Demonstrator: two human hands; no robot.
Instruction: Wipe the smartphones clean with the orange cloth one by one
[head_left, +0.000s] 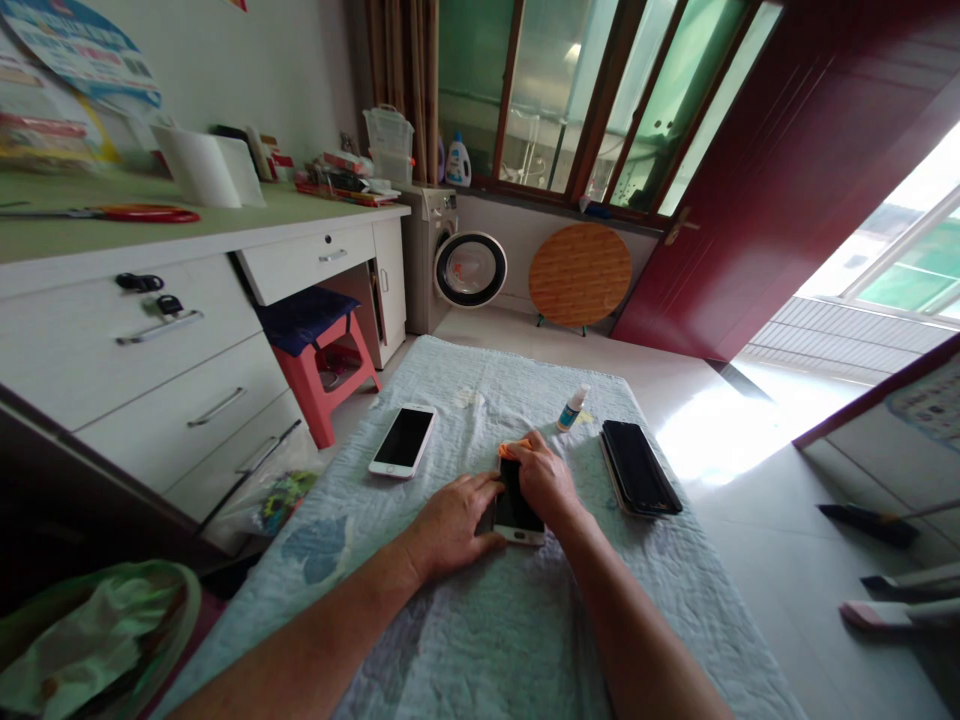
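A smartphone [519, 510] with a dark screen and pale frame lies on the cloth-covered table between my hands. My left hand [456, 515] grips its left edge, the thumb near the lower corner and the fingers higher up. My right hand [544, 475] is closed on an orange cloth [511, 449], pressed against the upper part of the screen. Part of the cloth and screen is hidden under the fingers. A white smartphone [403, 441] lies to the left. On the right are stacked dark phones [641, 468], and a small spray bottle [573, 408] stands beyond my right hand.
A light blue quilted cloth [480, 370] covers the table. At left stand a white desk [150, 360], a red stool [319, 375] and a bin [180, 610]. Farther back are a washing machine [427, 260] with its door open and a round wooden tabletop [581, 275].
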